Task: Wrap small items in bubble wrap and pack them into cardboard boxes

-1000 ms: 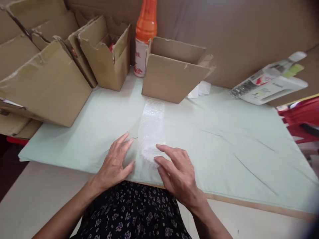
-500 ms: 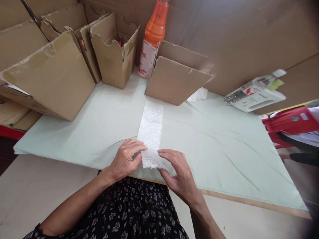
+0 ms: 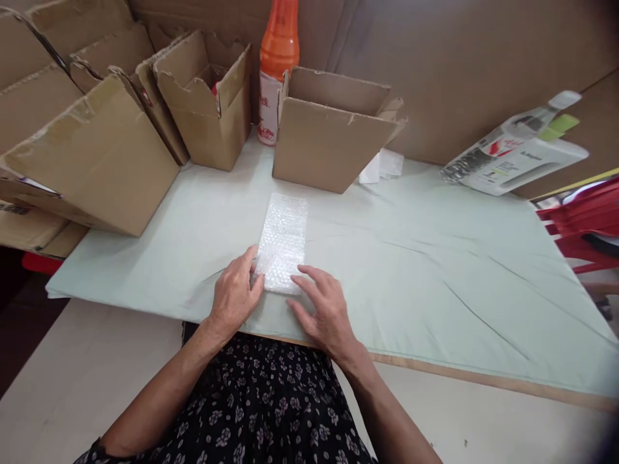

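A strip of clear bubble wrap [image 3: 284, 235] lies flat on the pale green cloth, its long side pointing away from me. Its near end looks doubled over. Along the left edge rests my left hand [image 3: 235, 293], fingertips and thumb against the wrap and apart from each other. My right hand [image 3: 323, 309] is at the near right corner with its fingers spread, the index and middle fingertips touching the wrap. Neither hand grips it.
The cloth-covered table [image 3: 411, 290] holds an open cardboard box [image 3: 329, 142] straight ahead, an orange-topped bottle [image 3: 278, 58] behind it, and several boxes [image 3: 111, 161] at left. Folded white wrap [image 3: 382, 165] lies beside the middle box. A white jug [image 3: 527, 164] and a clear bottle [image 3: 512, 138] stand far right.
The near end of the bubble wrap has been folded up, so the strip is shorter. Both hands have moved slightly away from the table's front edge, and the view has shifted.
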`<state>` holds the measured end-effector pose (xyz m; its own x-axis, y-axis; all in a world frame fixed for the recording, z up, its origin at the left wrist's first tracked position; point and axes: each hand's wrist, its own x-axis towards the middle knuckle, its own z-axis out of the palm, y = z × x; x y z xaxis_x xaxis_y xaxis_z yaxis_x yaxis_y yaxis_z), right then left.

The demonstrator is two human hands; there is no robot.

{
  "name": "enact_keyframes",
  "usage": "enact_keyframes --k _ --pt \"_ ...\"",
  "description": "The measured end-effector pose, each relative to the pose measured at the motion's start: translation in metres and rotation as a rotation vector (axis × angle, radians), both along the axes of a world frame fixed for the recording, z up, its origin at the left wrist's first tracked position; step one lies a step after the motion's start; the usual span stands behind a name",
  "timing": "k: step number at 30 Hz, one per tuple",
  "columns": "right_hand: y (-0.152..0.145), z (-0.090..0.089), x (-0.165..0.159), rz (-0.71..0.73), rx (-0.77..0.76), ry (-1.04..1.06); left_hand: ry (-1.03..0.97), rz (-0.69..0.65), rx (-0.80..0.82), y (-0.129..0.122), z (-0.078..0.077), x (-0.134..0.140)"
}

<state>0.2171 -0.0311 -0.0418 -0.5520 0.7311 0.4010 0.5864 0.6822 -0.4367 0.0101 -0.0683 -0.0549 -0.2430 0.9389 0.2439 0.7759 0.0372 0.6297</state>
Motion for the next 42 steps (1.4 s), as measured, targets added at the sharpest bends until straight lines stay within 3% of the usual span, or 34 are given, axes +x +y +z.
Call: enact_keyframes --k 4,8,11,15,20,23,25,28,32,36,39,42 --pt "0.002 -0.01 -0.01 0.099 -0.005 -0.11 0.047 -0.118 0.177 -0.021 0.005 -0.002" --pt "0.003 -0.008 -0.008 0.118 -0.086 -0.04 0.084 -0.283 0.163 -0.041 0.008 -0.002" --pt "-0.005 0.0 0.0 0.038 -0.087 -0.009 0.012 -0.227 0.096 -0.043 0.006 -0.003" --pt "-0.018 0.006 0.005 -0.082 0.105 -0.008 -0.023 -0.115 0.025 -0.03 0.003 -0.004" --pt "-0.011 -0.001 -0.009 0.088 0.079 -0.182 0.026 -0.06 0.1 -0.028 0.002 -0.003" --pt "-0.004 -0.003 -0.014 0.092 -0.021 -0.156 0.097 -0.174 0.182 -0.041 0.004 -0.002" --pt "-0.005 0.0 -0.011 0.131 -0.105 -0.117 0.093 -0.239 0.164 -0.05 0.006 -0.001" --pt "-0.012 0.006 0.001 0.135 -0.181 -0.054 0.019 -0.217 0.072 -0.053 0.008 0.0" --pt "-0.021 0.01 0.01 -0.008 0.012 -0.008 -0.012 -0.128 0.002 -0.036 0.008 0.001" --pt "-0.013 0.003 -0.003 0.119 0.061 -0.132 -0.004 -0.085 0.014 -0.023 0.009 -0.003" --pt "0.0 -0.003 -0.015 0.076 -0.022 -0.144 -0.188 0.009 -0.003 -0.032 0.011 -0.007" --pt "0.005 -0.003 -0.018 0.024 -0.138 -0.034 -0.684 0.125 -0.081 -0.045 0.015 -0.005"
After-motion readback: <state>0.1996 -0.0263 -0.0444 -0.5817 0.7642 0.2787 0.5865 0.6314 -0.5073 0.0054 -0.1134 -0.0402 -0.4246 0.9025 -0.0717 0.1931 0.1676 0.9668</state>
